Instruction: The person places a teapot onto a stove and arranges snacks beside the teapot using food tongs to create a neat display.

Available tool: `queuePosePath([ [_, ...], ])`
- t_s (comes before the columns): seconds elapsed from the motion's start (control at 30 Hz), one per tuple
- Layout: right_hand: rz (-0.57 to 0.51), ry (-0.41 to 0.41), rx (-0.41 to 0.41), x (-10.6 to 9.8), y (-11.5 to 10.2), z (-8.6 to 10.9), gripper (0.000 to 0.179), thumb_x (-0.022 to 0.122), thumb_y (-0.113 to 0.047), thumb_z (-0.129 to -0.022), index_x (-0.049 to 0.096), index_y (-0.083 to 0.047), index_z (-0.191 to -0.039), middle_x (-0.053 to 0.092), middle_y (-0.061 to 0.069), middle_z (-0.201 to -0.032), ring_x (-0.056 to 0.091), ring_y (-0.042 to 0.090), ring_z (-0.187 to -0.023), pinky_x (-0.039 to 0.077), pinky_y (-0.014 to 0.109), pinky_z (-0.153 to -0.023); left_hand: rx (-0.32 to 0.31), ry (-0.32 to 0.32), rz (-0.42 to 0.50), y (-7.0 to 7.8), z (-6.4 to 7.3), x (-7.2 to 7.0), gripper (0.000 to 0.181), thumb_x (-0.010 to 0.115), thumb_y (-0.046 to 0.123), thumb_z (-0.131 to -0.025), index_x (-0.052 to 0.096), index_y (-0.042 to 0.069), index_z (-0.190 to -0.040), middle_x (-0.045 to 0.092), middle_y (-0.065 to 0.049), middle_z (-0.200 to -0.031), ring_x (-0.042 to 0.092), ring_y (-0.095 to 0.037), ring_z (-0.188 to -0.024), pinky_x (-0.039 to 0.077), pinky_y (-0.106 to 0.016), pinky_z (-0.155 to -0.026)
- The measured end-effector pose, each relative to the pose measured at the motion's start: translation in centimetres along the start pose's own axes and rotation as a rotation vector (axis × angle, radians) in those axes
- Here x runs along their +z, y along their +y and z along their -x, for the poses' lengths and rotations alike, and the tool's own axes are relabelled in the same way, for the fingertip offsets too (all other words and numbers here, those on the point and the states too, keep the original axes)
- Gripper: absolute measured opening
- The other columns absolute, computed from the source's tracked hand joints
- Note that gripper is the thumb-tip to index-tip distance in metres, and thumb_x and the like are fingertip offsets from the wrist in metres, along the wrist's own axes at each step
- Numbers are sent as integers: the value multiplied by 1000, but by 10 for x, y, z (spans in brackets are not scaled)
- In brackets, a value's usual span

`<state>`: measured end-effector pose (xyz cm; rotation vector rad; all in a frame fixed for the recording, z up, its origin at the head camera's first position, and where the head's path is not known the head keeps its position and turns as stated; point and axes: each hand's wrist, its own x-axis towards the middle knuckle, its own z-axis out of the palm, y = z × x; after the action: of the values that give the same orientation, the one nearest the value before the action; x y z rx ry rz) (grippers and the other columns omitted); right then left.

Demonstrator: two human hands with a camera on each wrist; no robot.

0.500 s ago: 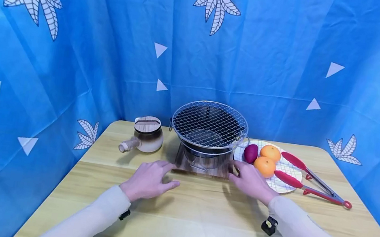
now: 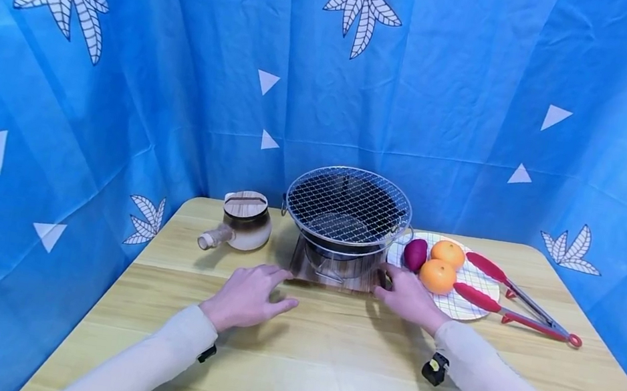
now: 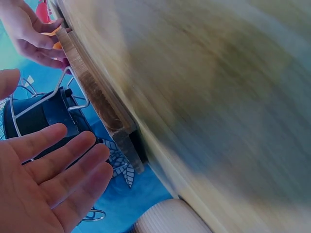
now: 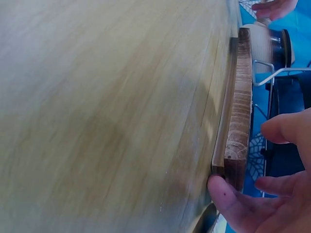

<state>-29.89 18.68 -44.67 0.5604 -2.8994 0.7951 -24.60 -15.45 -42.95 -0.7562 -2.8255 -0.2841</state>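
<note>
A dark wooden board [image 2: 302, 273] lies on the table and bears a round black grill stove [image 2: 318, 245] topped by a wire mesh rack [image 2: 348, 204]. My left hand [image 2: 246, 297] hovers by the board's front left corner, its fingers extended and holding nothing. In the left wrist view its palm faces the board's side [image 3: 92, 87]. My right hand [image 2: 410, 298] is at the front right corner, fingers loosely bent. The right wrist view shows one fingertip [image 4: 221, 191] right at the board's corner, with the other fingers spread beside the stove.
A small lidded pot [image 2: 248, 226] with a side handle stands left of the stove. To the right, a white plate [image 2: 470, 307] bears two oranges [image 2: 438, 277] and a purple fruit [image 2: 415, 254]. Red-tipped tongs [image 2: 537, 323] lie across its rim. Blue curtains [image 2: 454, 108] surround the table [image 2: 325, 359].
My right hand has shifted slightly left against the board's corner. The left hand keeps nearly the same place, and the head view has turned a little.
</note>
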Motion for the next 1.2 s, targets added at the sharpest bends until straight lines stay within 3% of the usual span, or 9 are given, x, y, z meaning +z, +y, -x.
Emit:
queuePosePath([
  [0.17,-25,-8,15,2,-1,-2,62,71,-22,-90,50,3,-143,70,21,-117,68,24,-90,59,48,-89,-3,-6,0,0,1,0,63,59,63,-92,64,14,-132,68,-10,-129,67,-28,-113,59,-46,-84],
  [0.27,-38,-9,22,3,-1,-3,62,71,-21,-90,48,3,-143,67,24,-124,69,33,-103,57,51,-95,-4,-5,-1,0,1,0,63,59,62,-92,65,14,-132,68,-11,-129,67,-29,-113,59,-46,-84],
  [0.7,-13,-22,35,4,-3,-7,63,70,-19,-92,46,3,-146,59,26,-137,59,44,-124,49,56,-106,8,15,-9,1,4,1,57,63,58,-92,67,14,-128,69,-9,-128,67,-28,-114,60,-45,-81],
  [0.97,-5,0,19,6,2,-2,60,69,-18,-92,48,6,-144,60,28,-135,60,44,-122,49,57,-105,38,12,3,1,2,2,56,62,56,-93,67,14,-128,69,-8,-128,66,-27,-116,60,-46,-84],
  [1.2,-19,8,17,7,4,-2,60,71,-21,-92,50,8,-140,65,29,-126,66,39,-111,53,56,-100,15,9,11,-3,3,2,57,63,56,-92,66,14,-130,69,-8,-129,66,-27,-117,59,-45,-87],
])
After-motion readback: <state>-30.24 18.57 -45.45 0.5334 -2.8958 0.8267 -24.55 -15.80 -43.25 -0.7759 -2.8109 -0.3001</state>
